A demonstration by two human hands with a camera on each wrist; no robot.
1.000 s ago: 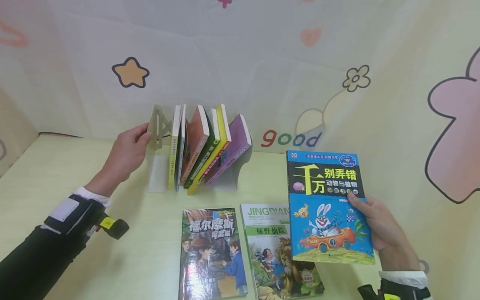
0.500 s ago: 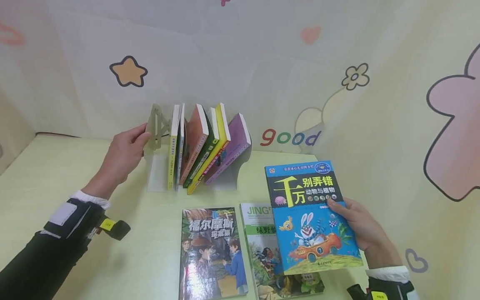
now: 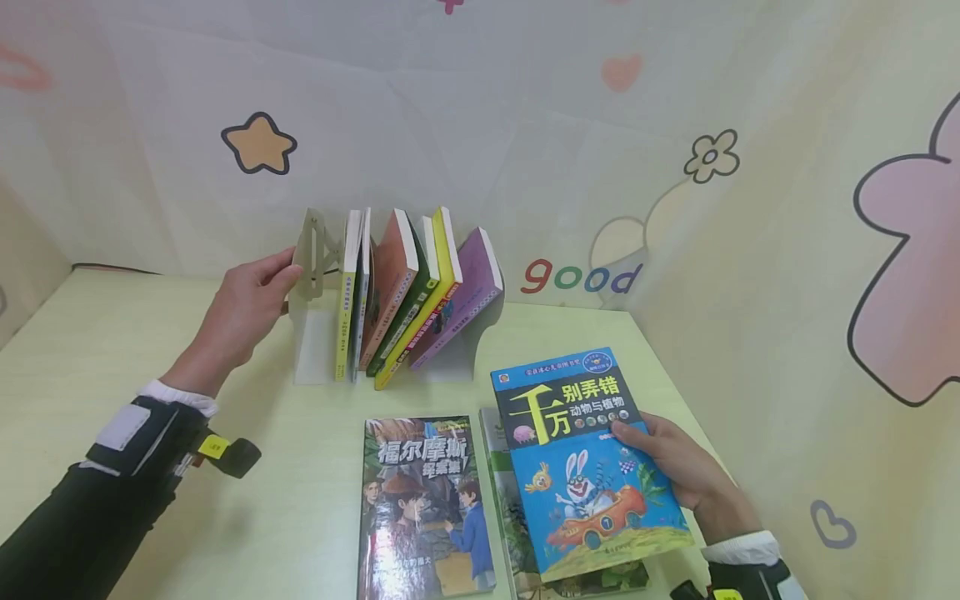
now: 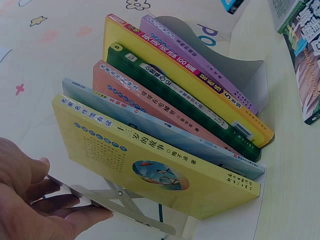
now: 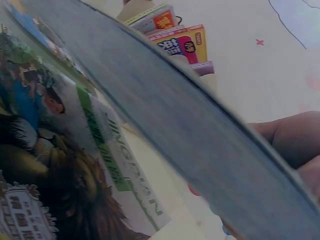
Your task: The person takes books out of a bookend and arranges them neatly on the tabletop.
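My left hand (image 3: 251, 308) grips the left end plate of a pale bookend rack (image 3: 315, 346), fingers on one side and thumb on the other. In the rack several books stand on edge; the yellow one (image 4: 135, 160) is nearest that plate, and a purple one (image 3: 465, 296) leans at the right end. My right hand (image 3: 686, 475) pinches a blue children's book (image 3: 592, 467) by its right edge, cover up and tilted. This book overlaps a green-and-white book (image 3: 498, 467) lying beneath it in the head view. In the right wrist view its edge crosses the picture, blurred.
A comic-style book (image 3: 427, 508) lies flat at the front, left of the green-and-white one. Behind the rack rises a patterned cloth backdrop (image 3: 480, 125), which also borders the pale table (image 3: 247, 492) on the right.
My right hand has carried the blue book left and toward me, turning it slightly, so it covers more of the green-and-white book. The left hand has stayed on the rack's end plate.
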